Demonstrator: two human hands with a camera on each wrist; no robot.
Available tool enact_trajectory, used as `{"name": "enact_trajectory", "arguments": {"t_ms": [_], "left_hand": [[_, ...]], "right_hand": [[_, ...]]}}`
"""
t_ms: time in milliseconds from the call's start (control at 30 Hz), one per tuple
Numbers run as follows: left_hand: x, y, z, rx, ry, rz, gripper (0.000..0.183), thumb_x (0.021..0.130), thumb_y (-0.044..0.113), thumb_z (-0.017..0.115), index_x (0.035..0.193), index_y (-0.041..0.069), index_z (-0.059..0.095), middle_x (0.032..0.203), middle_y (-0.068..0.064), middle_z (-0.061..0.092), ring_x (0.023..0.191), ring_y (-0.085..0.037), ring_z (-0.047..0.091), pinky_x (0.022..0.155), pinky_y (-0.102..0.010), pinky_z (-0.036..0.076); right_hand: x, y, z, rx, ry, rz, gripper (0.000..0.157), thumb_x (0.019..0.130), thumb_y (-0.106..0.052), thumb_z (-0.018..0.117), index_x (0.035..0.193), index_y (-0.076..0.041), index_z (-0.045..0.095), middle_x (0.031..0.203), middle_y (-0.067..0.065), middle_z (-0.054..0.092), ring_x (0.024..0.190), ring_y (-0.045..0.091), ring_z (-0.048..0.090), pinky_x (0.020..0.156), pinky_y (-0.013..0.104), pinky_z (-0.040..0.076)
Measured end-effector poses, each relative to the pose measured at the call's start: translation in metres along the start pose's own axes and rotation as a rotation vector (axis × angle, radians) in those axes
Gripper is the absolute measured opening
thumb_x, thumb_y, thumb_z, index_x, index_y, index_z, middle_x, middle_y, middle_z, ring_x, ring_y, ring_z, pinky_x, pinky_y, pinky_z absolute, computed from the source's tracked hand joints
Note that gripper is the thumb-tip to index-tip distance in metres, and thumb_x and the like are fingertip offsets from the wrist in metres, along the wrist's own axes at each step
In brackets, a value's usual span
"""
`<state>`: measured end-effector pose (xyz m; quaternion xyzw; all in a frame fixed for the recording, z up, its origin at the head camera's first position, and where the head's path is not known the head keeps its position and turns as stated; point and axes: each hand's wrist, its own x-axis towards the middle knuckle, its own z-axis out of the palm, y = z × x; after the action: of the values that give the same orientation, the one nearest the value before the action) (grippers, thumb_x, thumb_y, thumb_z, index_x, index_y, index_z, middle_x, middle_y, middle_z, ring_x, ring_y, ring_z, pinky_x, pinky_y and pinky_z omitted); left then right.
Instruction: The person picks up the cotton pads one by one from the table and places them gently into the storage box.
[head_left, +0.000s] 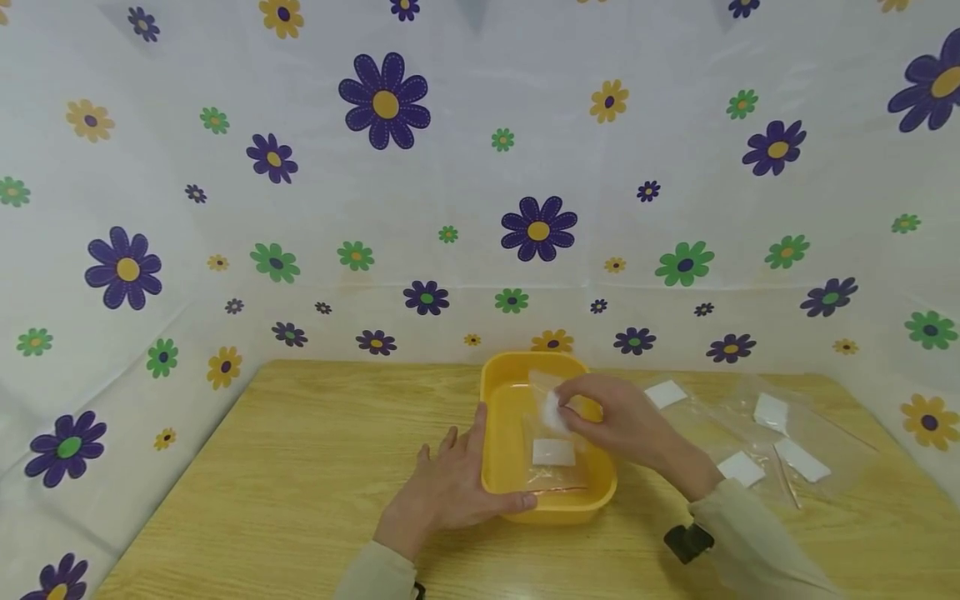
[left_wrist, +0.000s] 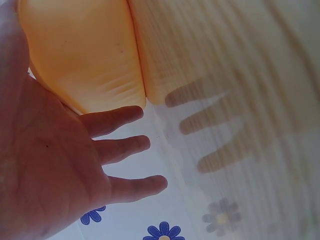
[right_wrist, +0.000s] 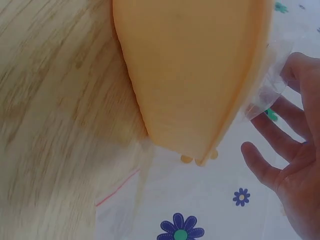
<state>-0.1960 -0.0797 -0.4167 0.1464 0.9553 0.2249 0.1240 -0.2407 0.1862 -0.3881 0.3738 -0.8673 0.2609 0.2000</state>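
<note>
A yellow plastic basin (head_left: 495, 367) stands on the wooden table, and a clear zip bag (head_left: 555, 475) with a white label lies partly inside it. My right hand (head_left: 618, 417) is over the basin's right side, pinching the upper part of this bag between thumb and index finger. Something whitish shows at the pinch; whether it is bunched plastic or contents I cannot tell. In the right wrist view, the other fingers (right_wrist: 262, 167) are spread. My left hand (head_left: 450, 483) rests against the basin's left side, fingers straight and spread, its thumb along the front rim.
Several clear bags with white labels (head_left: 802, 461) lie overlapping on the table to the right of the basin. Bare wooden tabletop (head_left: 322, 450) stretches out on the left. A flower-printed white sheet (head_left: 465, 183) hangs behind the table and along its sides.
</note>
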Motion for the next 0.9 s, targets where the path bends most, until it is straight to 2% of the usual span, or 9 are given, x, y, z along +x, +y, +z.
{"name": "enact_trajectory", "arguments": {"t_ms": [200, 433, 633, 767, 900], "left_hand": [[0.001, 0.001, -0.001, 0.006, -0.004, 0.001, 0.131, 0.077, 0.089, 0.056, 0.166, 0.015, -0.005, 0.168, -0.011, 0.031, 0.154, -0.044, 0.029, 0.116, -0.077, 0.023], [0.0, 0.001, -0.002, -0.002, 0.002, 0.004, 0.131, 0.077, 0.088, 0.058, 0.166, 0.015, -0.004, 0.168, -0.011, 0.032, 0.154, -0.045, 0.029, 0.116, -0.078, 0.023], [0.0, 0.001, -0.002, 0.006, 0.007, 0.008, 0.131, 0.077, 0.088, 0.058, 0.166, 0.015, -0.004, 0.168, -0.011, 0.033, 0.153, -0.046, 0.03, 0.115, -0.078, 0.024], [0.0, 0.002, -0.002, 0.01, 0.002, 0.006, 0.13, 0.077, 0.089, 0.057, 0.166, 0.015, -0.003, 0.168, -0.011, 0.032, 0.153, -0.046, 0.03, 0.115, -0.078, 0.024], [0.0, 0.002, -0.003, 0.01, -0.004, 0.0, 0.13, 0.077, 0.089, 0.057, 0.166, 0.016, -0.004, 0.168, -0.012, 0.031, 0.154, -0.045, 0.029, 0.116, -0.078, 0.023]], "right_hand": [[0.005, -0.002, 0.01, -0.018, -0.016, -0.033, 0.016, 0.086, -0.008, 0.081, 0.097, -0.014, 0.072, 0.101, -0.002, 0.078, 0.093, 0.016, 0.072, 0.086, 0.039, 0.062], [0.011, -0.009, 0.019, -0.031, -0.134, 0.054, 0.011, 0.091, -0.015, 0.078, 0.1, -0.017, 0.072, 0.099, -0.006, 0.076, 0.087, 0.013, 0.067, 0.087, 0.034, 0.061], [0.013, -0.011, 0.028, -0.072, -0.174, 0.032, 0.009, 0.093, -0.018, 0.076, 0.1, -0.02, 0.07, 0.095, -0.007, 0.075, 0.081, 0.013, 0.065, 0.082, 0.031, 0.06], [0.013, -0.012, 0.031, -0.073, -0.168, 0.029, 0.015, 0.092, -0.022, 0.077, 0.106, -0.018, 0.073, 0.106, -0.003, 0.077, 0.091, 0.017, 0.071, 0.086, 0.035, 0.061], [0.01, -0.013, 0.03, -0.08, -0.137, 0.028, 0.028, 0.092, -0.027, 0.078, 0.117, -0.015, 0.075, 0.123, 0.005, 0.075, 0.112, 0.026, 0.071, 0.095, 0.047, 0.059]]}}
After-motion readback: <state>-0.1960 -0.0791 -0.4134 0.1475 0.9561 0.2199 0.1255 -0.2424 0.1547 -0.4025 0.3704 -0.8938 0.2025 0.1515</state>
